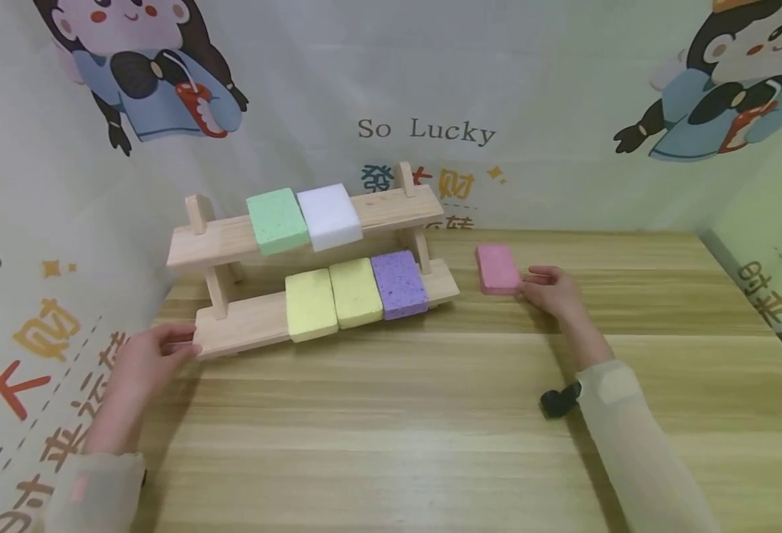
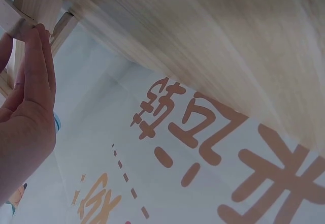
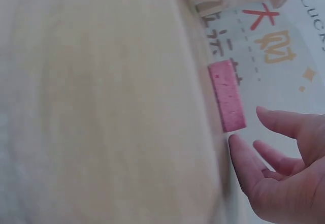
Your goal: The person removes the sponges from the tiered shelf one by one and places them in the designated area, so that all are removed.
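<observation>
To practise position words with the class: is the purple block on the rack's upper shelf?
No, the purple block sits on the lower shelf, beside a yellow block.

The left forearm [image 1: 114, 423] is stretched forward, and the left hand [image 1: 152, 361] is held with thumb and fingers pinched. The right forearm [image 1: 640, 451] is extended forward and inward; the right hand [image 1: 555, 293] is held with fingers loosely parted.
</observation>
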{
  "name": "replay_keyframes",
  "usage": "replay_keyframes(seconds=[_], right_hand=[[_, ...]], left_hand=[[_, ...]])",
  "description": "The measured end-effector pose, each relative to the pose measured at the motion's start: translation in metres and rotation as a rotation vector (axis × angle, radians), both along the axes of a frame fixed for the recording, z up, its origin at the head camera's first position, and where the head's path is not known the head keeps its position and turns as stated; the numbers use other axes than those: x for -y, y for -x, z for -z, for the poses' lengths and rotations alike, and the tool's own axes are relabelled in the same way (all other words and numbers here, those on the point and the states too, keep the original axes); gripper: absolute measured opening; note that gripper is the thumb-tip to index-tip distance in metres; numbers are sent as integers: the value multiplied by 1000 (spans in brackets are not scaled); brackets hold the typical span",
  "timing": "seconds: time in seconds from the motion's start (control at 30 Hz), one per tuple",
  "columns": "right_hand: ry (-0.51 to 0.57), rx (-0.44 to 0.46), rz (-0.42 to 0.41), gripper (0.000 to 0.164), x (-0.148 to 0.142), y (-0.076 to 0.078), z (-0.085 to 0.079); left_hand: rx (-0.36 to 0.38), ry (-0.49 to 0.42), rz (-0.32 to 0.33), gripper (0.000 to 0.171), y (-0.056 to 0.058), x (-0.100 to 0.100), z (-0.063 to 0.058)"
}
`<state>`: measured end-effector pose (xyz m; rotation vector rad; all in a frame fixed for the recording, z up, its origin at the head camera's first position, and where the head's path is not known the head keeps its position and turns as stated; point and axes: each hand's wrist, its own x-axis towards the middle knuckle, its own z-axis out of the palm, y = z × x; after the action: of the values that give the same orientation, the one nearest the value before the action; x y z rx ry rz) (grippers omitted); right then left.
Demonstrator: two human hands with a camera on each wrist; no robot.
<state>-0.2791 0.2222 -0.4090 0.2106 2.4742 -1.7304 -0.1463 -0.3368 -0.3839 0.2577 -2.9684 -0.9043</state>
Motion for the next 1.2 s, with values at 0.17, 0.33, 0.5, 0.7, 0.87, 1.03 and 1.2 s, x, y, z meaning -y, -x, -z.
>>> replay_keyframes(seconds=[0.17,0.33,0.5,0.7,0.87,1.03,1.2], right_hand=[[73,-23,19,60,1,-2,-12],[87,-57,16,58,9,1,-29],[109,-74,1,57,21,2,-51],[77,-97,-22,54,33,2,-70],[87,-115,-49,54,44,6,-82],[79,-134,-64,51,58,8,-93],[64,-154,-82,49,72,10,-103]], left_hand=[[6,-4,13,42,0,0,-1],[12,-19,18,42,-2,1,0],[12,-20,4,42,0,0,-2],[26,-19,9,43,1,1,-3],[12,-9,10,41,0,0,-2],[-13,2,11,39,0,1,-1],[-18,-4,12,40,-1,1,-2]])
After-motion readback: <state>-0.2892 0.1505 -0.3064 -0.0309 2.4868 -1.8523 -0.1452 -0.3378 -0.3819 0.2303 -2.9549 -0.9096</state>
